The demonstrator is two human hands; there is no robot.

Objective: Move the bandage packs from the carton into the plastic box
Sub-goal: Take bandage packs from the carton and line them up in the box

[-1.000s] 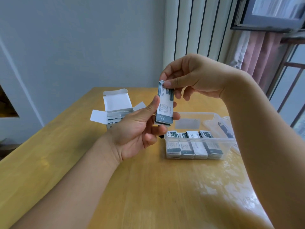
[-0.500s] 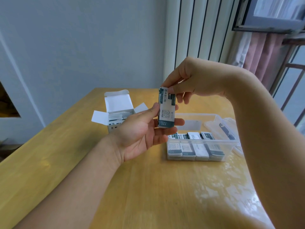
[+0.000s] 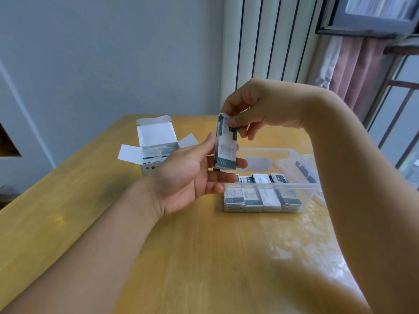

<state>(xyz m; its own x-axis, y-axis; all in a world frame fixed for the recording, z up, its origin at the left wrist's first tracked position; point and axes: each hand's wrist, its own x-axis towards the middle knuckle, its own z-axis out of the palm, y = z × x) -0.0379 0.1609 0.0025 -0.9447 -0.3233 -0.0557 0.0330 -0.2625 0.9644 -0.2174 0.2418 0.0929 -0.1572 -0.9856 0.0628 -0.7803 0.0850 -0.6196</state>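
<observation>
A small stack of white and dark-green bandage packs (image 3: 226,146) stands upright in the air, left of the clear plastic box (image 3: 292,189). My right hand (image 3: 258,107) pinches the stack's top end between thumb and fingers. My left hand (image 3: 192,177) cups it from below, thumb on its left side and fingers under and behind its bottom. Several packs lie in rows inside the plastic box. The white carton (image 3: 156,148) stands open at the back left of the table, with more packs showing inside.
The wooden table (image 3: 204,257) runs toward me from the wall. The box's clear lid (image 3: 301,168) leans at its right side. A window frame and pink curtain (image 3: 360,71) are at the right, beyond the table edge.
The held stack has sunk a little and turned slightly edge-on. My left fingers have moved further under its bottom. Carton and plastic box have stayed put.
</observation>
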